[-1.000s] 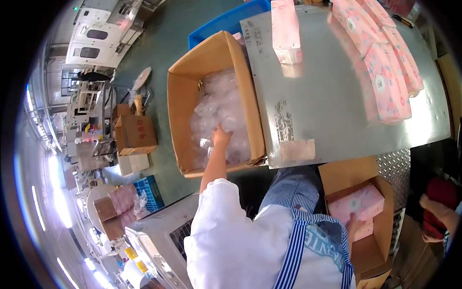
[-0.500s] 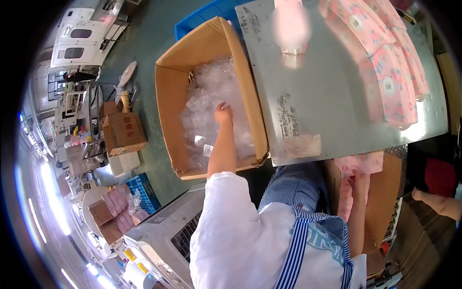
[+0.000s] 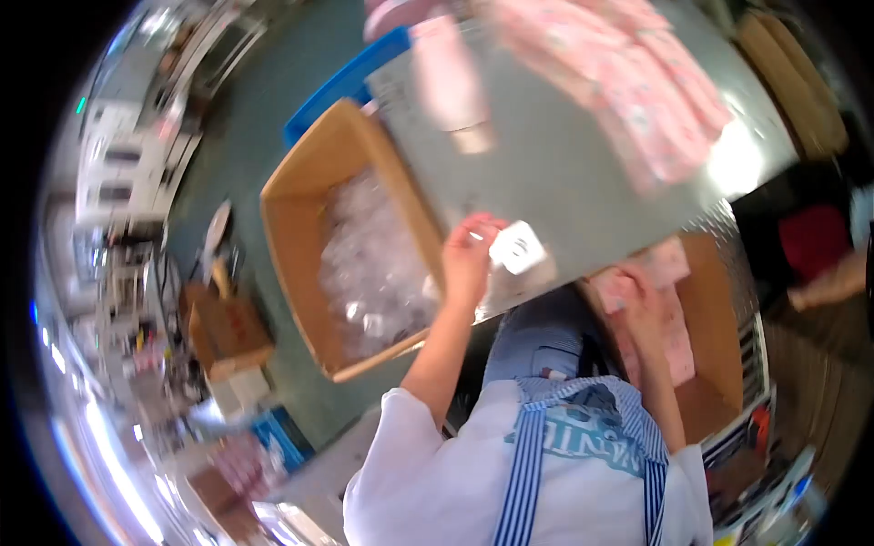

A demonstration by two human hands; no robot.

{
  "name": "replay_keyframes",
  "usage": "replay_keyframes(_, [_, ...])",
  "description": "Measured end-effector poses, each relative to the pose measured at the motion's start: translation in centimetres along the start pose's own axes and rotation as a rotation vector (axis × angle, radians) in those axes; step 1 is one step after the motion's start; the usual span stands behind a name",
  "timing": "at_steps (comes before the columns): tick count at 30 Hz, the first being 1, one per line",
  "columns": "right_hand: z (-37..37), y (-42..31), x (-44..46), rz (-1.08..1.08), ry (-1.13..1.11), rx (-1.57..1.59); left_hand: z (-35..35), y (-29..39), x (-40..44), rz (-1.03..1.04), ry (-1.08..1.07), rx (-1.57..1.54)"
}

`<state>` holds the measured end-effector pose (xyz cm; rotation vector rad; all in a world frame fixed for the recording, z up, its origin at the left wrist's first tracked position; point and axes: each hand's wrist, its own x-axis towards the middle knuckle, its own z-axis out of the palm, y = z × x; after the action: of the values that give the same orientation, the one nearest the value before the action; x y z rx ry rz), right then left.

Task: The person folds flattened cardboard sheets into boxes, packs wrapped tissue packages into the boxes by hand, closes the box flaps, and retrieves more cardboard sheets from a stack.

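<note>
My left hand (image 3: 469, 250) is pinched over the near left corner of the metal table, smeared by motion. At its fingertips is a small clear plastic piece with a white square face (image 3: 517, 247) bearing a dark mark; its exact kind is blurred. My right hand (image 3: 639, 305) curls over a pink patterned box (image 3: 669, 262) at the top of an open carton (image 3: 715, 318) on the right. Beside my left forearm stands a large cardboard box (image 3: 305, 264) holding many clear plastic pieces (image 3: 373, 250).
The grey metal table (image 3: 546, 155) bears pink patterned packages (image 3: 651, 100) at the far right and a blurred pink item (image 3: 448, 73) at the far left. Behind the cardboard box is a blue crate (image 3: 341, 77). Another person's arm (image 3: 828, 280) reaches in at right.
My left hand has come out of the large cardboard box to the table corner, with a clear piece at its fingers. My right hand stays at the pink box. The view has turned.
</note>
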<state>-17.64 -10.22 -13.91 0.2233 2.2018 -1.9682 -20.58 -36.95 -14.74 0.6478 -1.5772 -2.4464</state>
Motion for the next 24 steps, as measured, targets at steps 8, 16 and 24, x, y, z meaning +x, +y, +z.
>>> replay_keyframes(8, [-9.4,2.5,-5.9,0.047,0.163,0.226,15.1,-8.5,-6.8,-0.570,-0.529,-0.085])
replay_keyframes(16, [-14.9,5.0,-8.6,-0.121,0.399,0.026,22.2,-9.8,-12.2,-0.954,-0.824,0.317])
replay_keyframes(24, [-17.9,6.9,-8.4,0.003,0.354,0.281,23.7,-15.3,-13.8,-0.085,-1.183,0.783])
